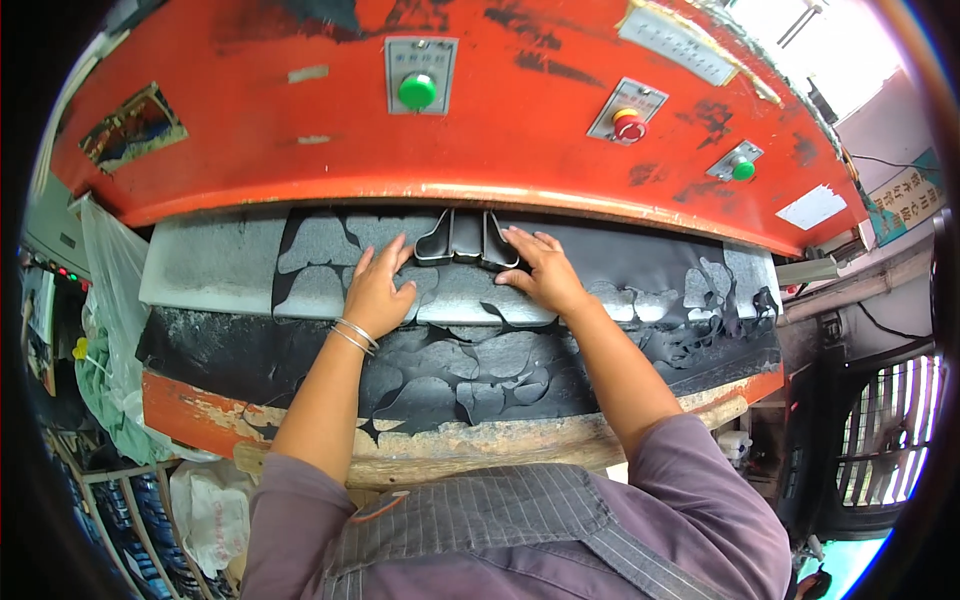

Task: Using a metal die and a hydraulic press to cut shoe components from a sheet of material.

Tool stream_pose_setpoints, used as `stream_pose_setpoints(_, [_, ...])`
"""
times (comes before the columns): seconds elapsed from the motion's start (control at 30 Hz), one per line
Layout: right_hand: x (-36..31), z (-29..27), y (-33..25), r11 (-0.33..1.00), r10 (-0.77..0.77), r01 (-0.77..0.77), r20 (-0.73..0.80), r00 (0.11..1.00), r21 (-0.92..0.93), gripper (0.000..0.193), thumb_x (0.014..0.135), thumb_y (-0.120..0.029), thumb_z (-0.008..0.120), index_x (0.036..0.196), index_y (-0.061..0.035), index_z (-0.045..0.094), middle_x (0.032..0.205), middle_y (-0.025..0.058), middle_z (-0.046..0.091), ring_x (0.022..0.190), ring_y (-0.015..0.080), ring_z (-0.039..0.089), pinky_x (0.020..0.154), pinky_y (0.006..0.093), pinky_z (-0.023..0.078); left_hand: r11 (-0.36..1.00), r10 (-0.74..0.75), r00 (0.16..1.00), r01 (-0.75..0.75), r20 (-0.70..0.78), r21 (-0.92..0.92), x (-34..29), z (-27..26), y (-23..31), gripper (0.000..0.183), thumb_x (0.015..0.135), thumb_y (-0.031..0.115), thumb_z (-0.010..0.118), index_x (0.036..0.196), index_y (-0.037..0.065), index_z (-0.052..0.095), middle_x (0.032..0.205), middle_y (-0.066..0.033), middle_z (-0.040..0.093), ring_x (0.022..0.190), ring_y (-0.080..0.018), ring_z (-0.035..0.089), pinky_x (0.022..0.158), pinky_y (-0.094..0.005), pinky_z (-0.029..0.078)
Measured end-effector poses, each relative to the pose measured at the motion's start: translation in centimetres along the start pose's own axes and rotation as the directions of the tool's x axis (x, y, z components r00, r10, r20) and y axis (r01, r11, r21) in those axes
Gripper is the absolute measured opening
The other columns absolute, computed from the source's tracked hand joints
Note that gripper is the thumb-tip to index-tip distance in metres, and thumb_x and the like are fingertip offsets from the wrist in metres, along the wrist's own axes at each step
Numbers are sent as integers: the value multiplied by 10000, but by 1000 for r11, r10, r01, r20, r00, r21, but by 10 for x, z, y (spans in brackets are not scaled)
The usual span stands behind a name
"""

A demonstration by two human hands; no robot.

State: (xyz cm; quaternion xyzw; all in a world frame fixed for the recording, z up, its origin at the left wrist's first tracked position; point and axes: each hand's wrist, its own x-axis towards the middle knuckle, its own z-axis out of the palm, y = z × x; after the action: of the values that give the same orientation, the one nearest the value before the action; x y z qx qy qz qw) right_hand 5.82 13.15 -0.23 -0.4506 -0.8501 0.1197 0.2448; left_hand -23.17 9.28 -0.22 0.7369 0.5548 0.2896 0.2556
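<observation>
A metal cutting die (466, 256) with a curved, two-lobed outline stands on a black sheet (620, 250) under the front of the red press. My right hand (545, 272) grips the die's right end, thumb at the near side and fingers along its outer wall. At the left end, my left hand (380, 290) has its fingers spread over the cut sheet, their tips close to the die's wall; whether they touch it I cannot tell. Curved cut-outs in the sheet show the pale grey cutting board (215, 262) below.
Above my hands is the red press body (300, 170), with a green button (417, 92), a red stop button (630, 126) and a smaller green button (743, 170). Cut black scrap (440, 375) hangs over the near edge, above a wooden bar (420, 458). Clear plastic (110, 290) hangs at left.
</observation>
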Motion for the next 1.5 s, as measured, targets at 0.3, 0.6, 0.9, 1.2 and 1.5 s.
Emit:
stream_pose_setpoints(0.3, [-6, -56, -45, 980, 180, -116, -470, 864, 163, 448, 765, -348, 763, 1069, -30, 677, 1048, 133, 689, 981, 263, 653, 875, 375, 500, 993, -28, 882, -29, -470, -113, -11, -17, -46, 321, 809, 131, 667, 1096, -8, 628, 1079, -159, 674, 985, -267, 644, 890, -341, 489])
stream_pose_setpoints(0.6, [27, -213, 41, 834, -31, -527, -967, 252, -164, 636, 976, -456, 425, 1439, -34, 317, 1537, 234, 156, 1412, 416, 151, 1128, 505, 143, 816, 566, 626, -332, -536, 474, 52, -112, 114, 129, 856, 71, 579, 744, 19, 541, 679, -134, 470, 667, -321, 482, 621, -400, 398])
stream_pose_setpoints(0.9, [-100, -47, -119, 987, -156, 150, 110, 982, 61, 554, 734, -387, 755, 1152, -57, 604, 1040, 160, 662, 978, 353, 605, 861, 422, 480, 990, 61, 996, -69, 65, 125, -137, -18, 41, 244, 867, 307, 607, 753, 97, 655, 791, -117, 611, 772, -317, 600, 687, -440, 491])
stream_pose_setpoints(1.2, [-130, 17, -158, 980, -86, 136, 308, 948, -146, 387, 681, -267, 766, 969, -63, 606, 915, 89, 628, 906, 261, 610, 749, 365, 521, 958, 106, 980, -54, -171, 282, -168, 35, 59, 208, 812, 262, 612, 732, 82, 678, 760, -91, 616, 785, -290, 589, 710, -425, 485])
stream_pose_setpoints(1.5, [-84, -24, -131, 990, -139, 116, 700, 700, 81, 279, 805, -317, 628, 904, -59, 663, 817, 198, 658, 767, 356, 648, 684, 450, 525, 969, -99, 945, 21, 312, 245, -127, 5, 70, 371, 790, 403, 618, 650, 66, 687, 746, -132, 665, 780, -323, 637, 705, -439, 513])
